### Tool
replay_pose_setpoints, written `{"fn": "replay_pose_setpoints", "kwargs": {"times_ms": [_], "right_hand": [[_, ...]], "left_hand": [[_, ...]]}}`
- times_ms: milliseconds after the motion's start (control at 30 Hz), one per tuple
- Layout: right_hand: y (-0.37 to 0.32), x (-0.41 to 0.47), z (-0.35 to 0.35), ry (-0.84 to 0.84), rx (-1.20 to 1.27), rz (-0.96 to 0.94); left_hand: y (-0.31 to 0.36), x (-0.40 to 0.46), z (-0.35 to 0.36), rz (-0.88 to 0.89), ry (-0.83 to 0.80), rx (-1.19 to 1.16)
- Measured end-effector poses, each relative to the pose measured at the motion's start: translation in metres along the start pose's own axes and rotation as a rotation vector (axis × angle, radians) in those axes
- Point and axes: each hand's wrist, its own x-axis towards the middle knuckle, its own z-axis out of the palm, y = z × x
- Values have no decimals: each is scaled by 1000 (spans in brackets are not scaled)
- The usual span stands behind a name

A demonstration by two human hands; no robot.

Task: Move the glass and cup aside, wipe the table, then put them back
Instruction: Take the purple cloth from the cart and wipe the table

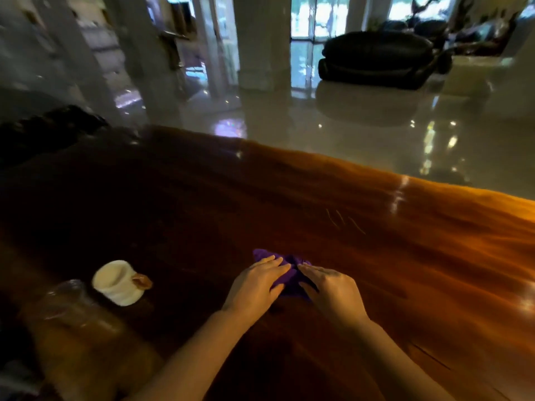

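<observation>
A purple cloth (285, 266) lies bunched on the glossy wooden table (376, 241). My left hand (256, 285) rests flat on the cloth's left part. My right hand (330, 287) presses on its right part, fingers pointing toward the left hand. Both hands cover most of the cloth. A white cup (117, 282) with a brown handle stands at the left of the table. A clear glass (68, 302) stands just in front and left of the cup, blurred. Both vessels are well apart from my hands.
The table's far edge runs diagonally from upper left to right, with shiny tiled floor (318, 117) beyond. A dark sofa (376, 56) and white pillars (260, 39) stand farther back. A dark chair back (43, 131) shows at the table's far left.
</observation>
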Motion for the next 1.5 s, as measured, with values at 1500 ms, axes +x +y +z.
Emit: {"fn": "replay_pose_setpoints", "kwargs": {"times_ms": [1500], "right_hand": [[-754, 285, 302, -544, 346, -1090]], "left_hand": [[-585, -409, -344, -1109, 299, 63]]}}
